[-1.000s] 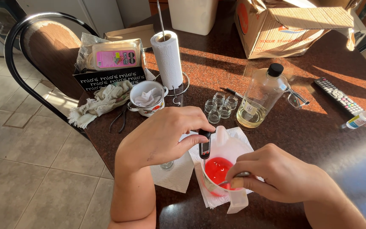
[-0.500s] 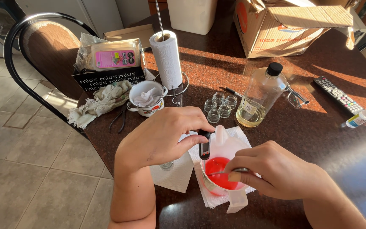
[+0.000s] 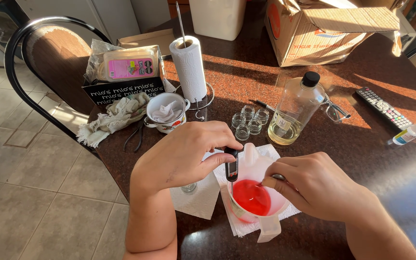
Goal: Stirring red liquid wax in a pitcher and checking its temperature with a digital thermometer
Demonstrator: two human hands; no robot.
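Holding a black probe thermometer pinched between thumb and fingers, the left hand dips it at the near-left rim of a white plastic jug of red liquid, which stands on a paper towel at the near edge of the table. Beside it the right hand has its grip pressed around what looks like a metal spoon handle, though the bowl is hidden. Stirring well here likely means slow circles, with the probe tip kept off the jug wall.
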